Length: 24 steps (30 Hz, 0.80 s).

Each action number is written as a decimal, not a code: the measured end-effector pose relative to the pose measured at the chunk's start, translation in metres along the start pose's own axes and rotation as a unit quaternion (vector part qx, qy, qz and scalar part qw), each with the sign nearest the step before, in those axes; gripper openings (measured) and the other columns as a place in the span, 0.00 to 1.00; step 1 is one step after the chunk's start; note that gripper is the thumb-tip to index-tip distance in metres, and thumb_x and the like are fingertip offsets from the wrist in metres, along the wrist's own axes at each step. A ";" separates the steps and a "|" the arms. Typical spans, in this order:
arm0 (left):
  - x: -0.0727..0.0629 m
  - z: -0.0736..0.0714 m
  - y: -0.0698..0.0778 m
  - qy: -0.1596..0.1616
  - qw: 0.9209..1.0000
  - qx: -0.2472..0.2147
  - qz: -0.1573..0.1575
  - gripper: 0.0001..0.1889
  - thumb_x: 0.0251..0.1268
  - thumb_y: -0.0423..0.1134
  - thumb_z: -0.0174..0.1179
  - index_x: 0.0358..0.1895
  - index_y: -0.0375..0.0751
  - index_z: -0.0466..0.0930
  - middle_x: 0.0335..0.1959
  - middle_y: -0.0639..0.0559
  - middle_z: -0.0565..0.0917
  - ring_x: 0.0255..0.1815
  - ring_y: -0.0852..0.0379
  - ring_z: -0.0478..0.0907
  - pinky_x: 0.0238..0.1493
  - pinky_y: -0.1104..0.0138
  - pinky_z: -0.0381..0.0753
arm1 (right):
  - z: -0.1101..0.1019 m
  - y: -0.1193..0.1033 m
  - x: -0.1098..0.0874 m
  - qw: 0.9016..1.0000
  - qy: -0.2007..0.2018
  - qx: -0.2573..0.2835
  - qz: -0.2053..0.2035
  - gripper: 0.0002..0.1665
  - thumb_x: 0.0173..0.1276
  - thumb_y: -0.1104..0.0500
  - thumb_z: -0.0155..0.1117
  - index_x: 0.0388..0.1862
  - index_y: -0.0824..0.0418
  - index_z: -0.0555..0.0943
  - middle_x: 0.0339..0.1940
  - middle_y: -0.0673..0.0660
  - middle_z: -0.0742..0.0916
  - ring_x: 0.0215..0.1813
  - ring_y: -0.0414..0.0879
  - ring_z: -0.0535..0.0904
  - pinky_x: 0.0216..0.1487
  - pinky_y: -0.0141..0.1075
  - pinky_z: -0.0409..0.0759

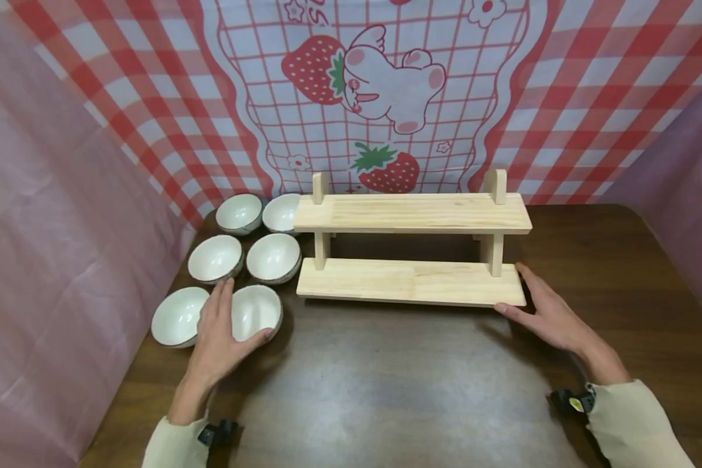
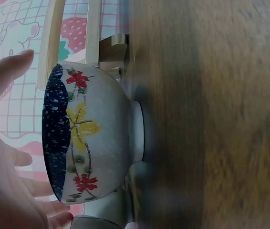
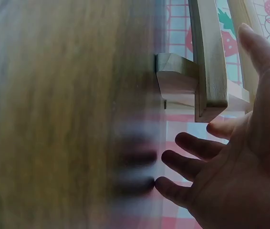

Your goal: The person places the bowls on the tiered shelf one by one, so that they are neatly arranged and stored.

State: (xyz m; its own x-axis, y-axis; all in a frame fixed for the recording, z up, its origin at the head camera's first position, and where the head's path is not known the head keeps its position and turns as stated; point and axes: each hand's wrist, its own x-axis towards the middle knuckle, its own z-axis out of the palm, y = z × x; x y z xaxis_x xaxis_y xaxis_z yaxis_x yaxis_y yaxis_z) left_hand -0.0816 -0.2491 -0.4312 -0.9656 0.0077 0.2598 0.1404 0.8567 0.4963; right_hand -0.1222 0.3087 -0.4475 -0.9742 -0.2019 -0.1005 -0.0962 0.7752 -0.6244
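Note:
My left hand (image 1: 215, 341) reaches over the nearest right-hand bowl (image 1: 257, 311), thumb and fingers spread either side of its rim. In the left wrist view this bowl (image 2: 97, 133) stands on its foot, with a dark blue speckled band and red and yellow flowers outside; the thumb shows apart from it. My right hand (image 1: 552, 318) is at the right end of a two-tier wooden shelf (image 1: 409, 281), thumb by the front corner and fingers by the end. Its fingers (image 3: 185, 164) are spread in the right wrist view, beside the lower board's corner (image 3: 211, 107).
Several more white-lined bowls (image 1: 215, 259) stand in two columns on the left of the dark wooden table (image 1: 386, 383). The back right one is partly hidden by the upper shelf board (image 1: 409, 213). Behind hangs a red-checked strawberry cloth (image 1: 169, 104); pink curtains (image 1: 52, 227) flank the table.

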 end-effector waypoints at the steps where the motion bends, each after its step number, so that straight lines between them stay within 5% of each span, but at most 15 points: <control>1: 0.000 0.000 0.000 0.002 1.000 -0.001 0.000 0.58 0.45 0.51 0.76 0.78 0.33 0.53 0.78 0.28 0.56 0.76 0.25 0.53 0.69 0.30 0.57 | 0.000 0.001 0.000 1.000 0.000 0.003 0.001 0.62 0.69 0.41 0.65 0.83 0.65 0.38 0.81 0.76 0.52 0.78 0.76 0.51 0.66 0.73 0.58; 19: -0.007 0.006 -0.006 0.005 1.000 0.005 -0.025 0.57 0.44 0.50 0.76 0.77 0.33 0.53 0.76 0.25 0.57 0.76 0.25 0.51 0.70 0.30 0.53 | 0.001 0.010 0.001 0.998 -0.027 0.053 0.019 0.65 0.67 0.43 0.68 0.83 0.59 0.34 0.82 0.73 0.48 0.79 0.76 0.48 0.66 0.75 0.55; 24: -0.009 0.007 -0.007 0.018 1.000 0.009 -0.007 0.57 0.42 0.50 0.76 0.76 0.33 0.55 0.75 0.24 0.59 0.77 0.24 0.51 0.71 0.31 0.52 | 0.002 0.012 0.002 0.998 -0.024 0.055 0.016 0.65 0.67 0.44 0.68 0.83 0.59 0.34 0.82 0.74 0.49 0.78 0.77 0.49 0.66 0.76 0.55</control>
State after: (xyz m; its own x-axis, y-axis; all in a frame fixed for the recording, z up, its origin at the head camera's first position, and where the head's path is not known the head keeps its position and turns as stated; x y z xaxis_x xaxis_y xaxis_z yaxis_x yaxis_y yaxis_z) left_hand -0.0755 -0.2512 -0.4426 -0.9588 -0.0223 0.2831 0.1230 0.8660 0.4847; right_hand -0.1253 0.3165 -0.4564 -0.9652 -0.2083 -0.1580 -0.0387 0.7116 -0.7016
